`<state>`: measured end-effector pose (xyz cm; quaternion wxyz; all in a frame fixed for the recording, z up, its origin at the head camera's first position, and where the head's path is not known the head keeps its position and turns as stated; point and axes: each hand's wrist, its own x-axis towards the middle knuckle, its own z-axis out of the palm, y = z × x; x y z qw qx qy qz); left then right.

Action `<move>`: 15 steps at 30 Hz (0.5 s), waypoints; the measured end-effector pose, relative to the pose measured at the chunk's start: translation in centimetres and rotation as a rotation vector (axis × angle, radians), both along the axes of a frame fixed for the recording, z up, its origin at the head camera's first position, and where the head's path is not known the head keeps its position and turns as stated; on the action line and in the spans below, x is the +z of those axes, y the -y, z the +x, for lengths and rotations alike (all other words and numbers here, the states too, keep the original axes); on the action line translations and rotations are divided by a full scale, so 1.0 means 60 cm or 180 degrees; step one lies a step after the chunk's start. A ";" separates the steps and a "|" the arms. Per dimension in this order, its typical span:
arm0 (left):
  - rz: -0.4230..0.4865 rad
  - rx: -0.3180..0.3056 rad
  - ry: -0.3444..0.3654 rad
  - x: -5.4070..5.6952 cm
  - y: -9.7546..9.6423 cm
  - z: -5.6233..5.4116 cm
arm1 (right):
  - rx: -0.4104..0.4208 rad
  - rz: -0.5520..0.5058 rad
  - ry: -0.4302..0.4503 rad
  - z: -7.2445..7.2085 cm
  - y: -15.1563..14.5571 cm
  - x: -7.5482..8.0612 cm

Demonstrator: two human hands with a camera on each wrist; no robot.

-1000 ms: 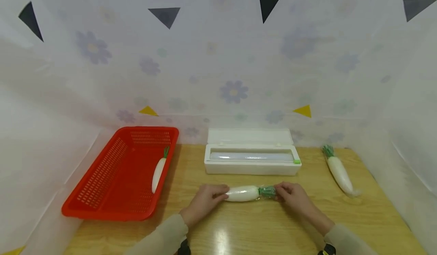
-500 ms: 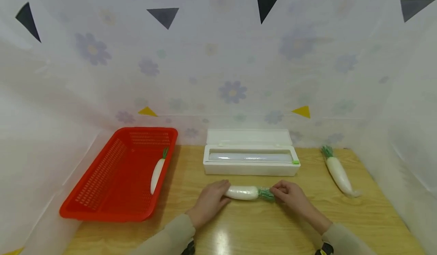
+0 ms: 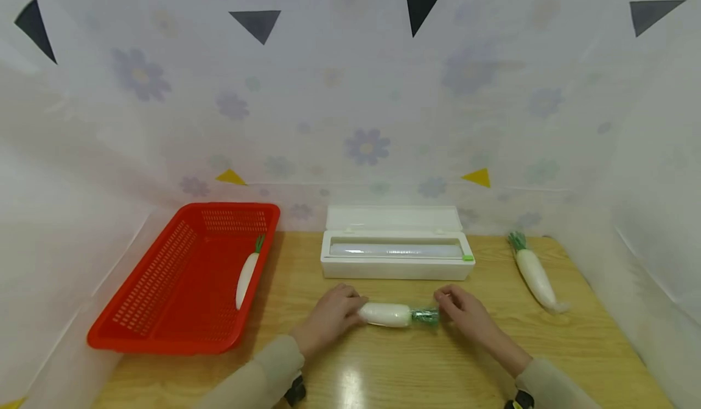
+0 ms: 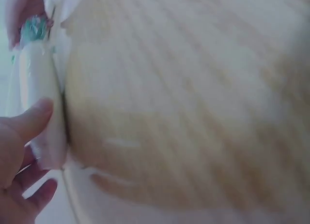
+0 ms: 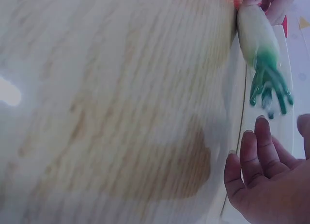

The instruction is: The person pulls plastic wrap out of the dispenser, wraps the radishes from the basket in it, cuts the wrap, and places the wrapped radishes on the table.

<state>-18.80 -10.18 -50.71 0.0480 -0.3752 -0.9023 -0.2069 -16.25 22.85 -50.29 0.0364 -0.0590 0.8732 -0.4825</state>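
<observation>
"How many radishes do we count?"

"Three. We have the middle radish (image 3: 386, 315) lying crosswise on the wooden table (image 3: 416, 366), its green leaves (image 3: 424, 316) to the right. The second radish (image 3: 246, 280) rests inside the one red basket (image 3: 159, 343), along its right wall. The third radish (image 3: 537, 277) lies near the table's right edge, its leaves toward the back."

"And hands?"

"Two, in two pale sleeves (image 3: 257, 375). We see the left hand (image 3: 330, 314) holding the middle radish by its root end, the thumb laid over it and fingers beneath. The right hand (image 3: 465, 315) is just beside the leaf end, holding nothing: in the right wrist view we find its fingers loosely spread, with a gap before the leaves."

"Any wrapping?"

"We make out clear film on two of the three: a sheen about the middle radish's leaves, and a wisp at the third radish's tip. We can't tell for the one in the basket."

"Behind the middle radish?"

"One white box (image 3: 398, 269), its single lid (image 3: 393, 218) raised, with one roll (image 3: 395, 250) inside and one green tab (image 3: 468, 257) at the right end."

"And the backdrop?"

"Four dark triangles (image 3: 254, 24) and three yellow triangles (image 3: 477, 178)."
</observation>
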 end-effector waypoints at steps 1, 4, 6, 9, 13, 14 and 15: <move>-0.0027 -0.0062 0.0063 0.003 0.002 0.000 | -0.0043 -0.0057 -0.0018 0.001 0.000 -0.002; -0.0047 -0.0192 0.0280 0.014 0.006 0.001 | -0.0097 -0.0155 -0.0103 0.004 -0.001 -0.006; 0.0004 -0.0198 0.0531 0.019 0.008 0.002 | -0.0099 -0.0173 -0.0145 0.005 -0.001 -0.006; 0.0222 -0.0096 0.1114 0.021 0.010 0.007 | -0.0027 -0.0158 -0.0143 0.010 0.000 -0.003; 0.0521 0.0080 0.1665 0.020 0.014 0.015 | 0.0012 -0.0144 -0.0034 0.018 0.007 0.003; 0.0573 0.0096 0.1719 0.021 0.015 0.017 | 0.0010 -0.0145 0.0001 0.019 0.010 0.005; 0.0607 0.0106 0.1758 0.022 0.015 0.019 | -0.0001 -0.0141 0.0042 0.020 0.013 0.006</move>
